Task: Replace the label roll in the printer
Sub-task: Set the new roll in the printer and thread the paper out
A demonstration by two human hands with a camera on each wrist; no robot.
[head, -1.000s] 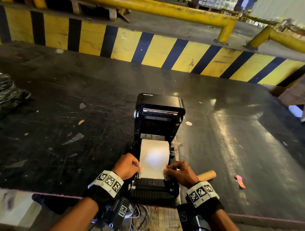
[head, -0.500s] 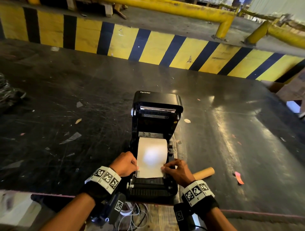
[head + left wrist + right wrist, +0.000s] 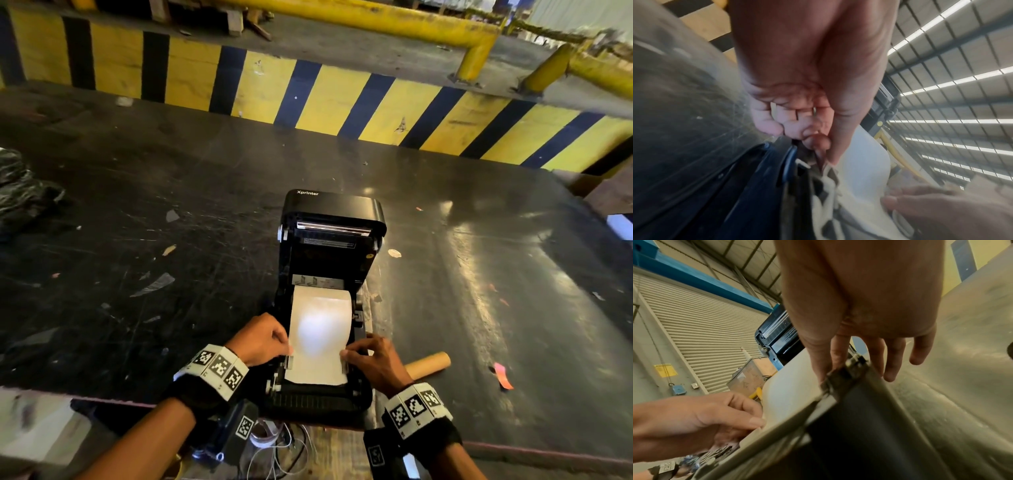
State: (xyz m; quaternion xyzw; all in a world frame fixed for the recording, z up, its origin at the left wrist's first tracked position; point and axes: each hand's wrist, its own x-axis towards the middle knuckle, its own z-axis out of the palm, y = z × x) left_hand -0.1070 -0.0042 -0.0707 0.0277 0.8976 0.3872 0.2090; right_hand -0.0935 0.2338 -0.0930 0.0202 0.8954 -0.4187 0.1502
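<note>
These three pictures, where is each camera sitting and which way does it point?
Head: worn on the head, looking forward and down at the open printer; both forearms, the left hand and the right hand show.
Left wrist: on the left wrist, looking along the left hand at the label paper; the right hand's fingers show at lower right.
Right wrist: on the right wrist, looking along the right hand; the left hand shows at lower left.
Shared: all three see the white label paper and both hands.

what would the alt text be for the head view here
Two hands feed white label paper through an open black printer on a dark scuffed table: the left hand pinches the paper's left edge, the right hand its right edge. An empty cardboard core lies right of the printer.
</note>
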